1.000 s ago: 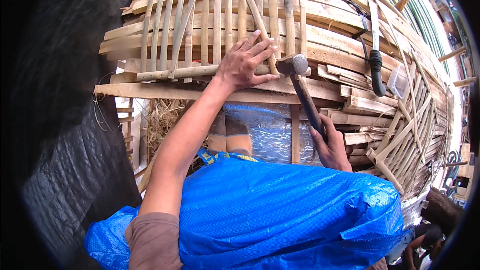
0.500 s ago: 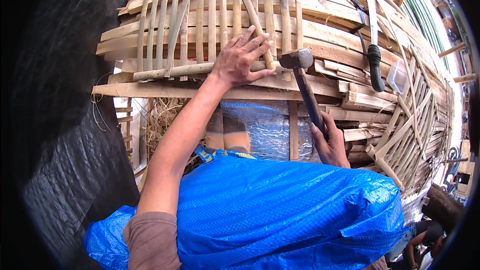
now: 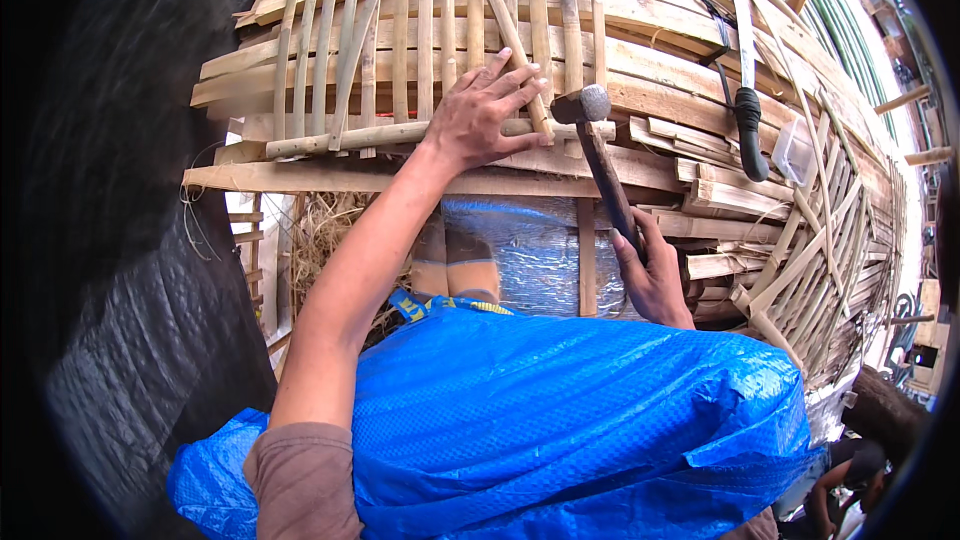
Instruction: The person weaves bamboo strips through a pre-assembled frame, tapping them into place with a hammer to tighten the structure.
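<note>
My left hand lies with its fingers stretched over a slanted bamboo strip, at the spot where it crosses a horizontal bamboo pole. That pole runs along the near end of a lattice of upright bamboo strips. In my right hand is a hammer, gripped low on its dark wooden handle. The hammer's metal head is up beside the right end of the pole, close to the left fingertips. Whether the head touches the pole, I cannot tell.
Stacked wooden slats lie under the lattice. A long knife with a black handle and a clear plastic container rest at the right, near crossed bamboo strips. A blue tarp covers my lap. Another person is at lower right.
The hammer and my right hand have shifted slightly left, the head now nearer the pole and my left hand. My left hand stays in place on the strip.
</note>
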Demonstrator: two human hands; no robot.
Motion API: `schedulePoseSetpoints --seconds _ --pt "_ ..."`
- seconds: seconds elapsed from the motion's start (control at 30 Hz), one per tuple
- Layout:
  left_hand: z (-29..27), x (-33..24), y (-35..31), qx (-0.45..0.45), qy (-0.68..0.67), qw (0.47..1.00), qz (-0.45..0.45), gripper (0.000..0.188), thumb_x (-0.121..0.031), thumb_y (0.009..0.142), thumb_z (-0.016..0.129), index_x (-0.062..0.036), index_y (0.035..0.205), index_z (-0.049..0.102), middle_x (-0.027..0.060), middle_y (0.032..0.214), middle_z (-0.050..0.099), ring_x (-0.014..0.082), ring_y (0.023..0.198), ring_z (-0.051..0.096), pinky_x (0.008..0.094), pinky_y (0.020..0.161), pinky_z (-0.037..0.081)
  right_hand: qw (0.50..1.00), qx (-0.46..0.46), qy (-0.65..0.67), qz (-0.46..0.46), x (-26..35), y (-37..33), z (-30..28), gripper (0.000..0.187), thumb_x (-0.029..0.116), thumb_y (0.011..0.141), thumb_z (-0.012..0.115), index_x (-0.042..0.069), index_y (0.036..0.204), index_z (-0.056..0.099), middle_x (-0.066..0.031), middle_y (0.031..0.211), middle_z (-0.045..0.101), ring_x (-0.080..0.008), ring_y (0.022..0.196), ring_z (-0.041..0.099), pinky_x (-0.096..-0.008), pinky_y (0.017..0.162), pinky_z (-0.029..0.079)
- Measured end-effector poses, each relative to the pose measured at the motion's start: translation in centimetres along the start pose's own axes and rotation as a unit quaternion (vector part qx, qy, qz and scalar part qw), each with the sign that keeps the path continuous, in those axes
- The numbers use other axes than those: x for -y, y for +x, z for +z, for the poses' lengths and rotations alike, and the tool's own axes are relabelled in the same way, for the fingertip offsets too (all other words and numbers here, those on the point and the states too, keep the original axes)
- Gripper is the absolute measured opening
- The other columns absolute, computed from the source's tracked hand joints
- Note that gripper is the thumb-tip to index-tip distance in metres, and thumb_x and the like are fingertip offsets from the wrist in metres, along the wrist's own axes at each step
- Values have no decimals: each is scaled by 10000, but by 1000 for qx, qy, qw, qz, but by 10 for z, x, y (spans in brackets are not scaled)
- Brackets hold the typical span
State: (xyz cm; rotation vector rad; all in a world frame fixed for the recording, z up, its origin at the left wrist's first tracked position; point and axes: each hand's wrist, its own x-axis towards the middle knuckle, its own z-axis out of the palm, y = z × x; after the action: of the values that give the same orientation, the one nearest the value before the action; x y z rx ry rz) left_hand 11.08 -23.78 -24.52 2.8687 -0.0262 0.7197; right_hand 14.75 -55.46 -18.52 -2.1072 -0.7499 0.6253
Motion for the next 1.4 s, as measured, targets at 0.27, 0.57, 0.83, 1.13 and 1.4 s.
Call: schedulePoseSetpoints --seconds 0.27,0.57,0.83,1.13,1.4 --pt "-1 -3 2 7 2 1000 -5 731 -644 790 688 -199 1363 602 25 1464 524 324 1429 374 495 1146 346 983 -168 -47 -53 -1 47 -4 405 165 995 578 34 1349 431 -200 751 644 -292 623 631 -405 596 476" --pt "-5 -5 3 7 -7 1000 -10 731 -621 783 711 -193 1365 600 32 1454 533 321 1424 383 473 1162 337 919 -258 -280 -107 6 143 -38 386 167 936 610 36 1282 498 -231 980 661 -430 943 624 -505 804 477" --pt "-6 -2 1 1 -12 1000 -21 706 -591 784 725 -202 1361 602 31 1461 523 313 1430 376 503 1142 346 920 -123 -196 -317 48 141 14 372 286 851 745 52 1126 654 -143 965 669 -309 912 646 -430 800 505" --pt "-2 -2 2 -11 -17 1000 3 650 -508 796 746 -177 1339 614 25 1459 525 323 1412 400 472 1137 363 963 -26 -55 -261 25 159 30 137 121 849 733 24 945 738 -175 852 710 -306 758 708 -374 698 550" --pt "-3 -2 2 -6 -10 1000 -4 659 -512 787 751 -190 1344 609 19 1471 512 326 1411 400 481 1146 358 978 -7 -40 -205 34 166 33 155 104 854 714 22 982 744 -163 909 731 -250 816 733 -349 742 561"
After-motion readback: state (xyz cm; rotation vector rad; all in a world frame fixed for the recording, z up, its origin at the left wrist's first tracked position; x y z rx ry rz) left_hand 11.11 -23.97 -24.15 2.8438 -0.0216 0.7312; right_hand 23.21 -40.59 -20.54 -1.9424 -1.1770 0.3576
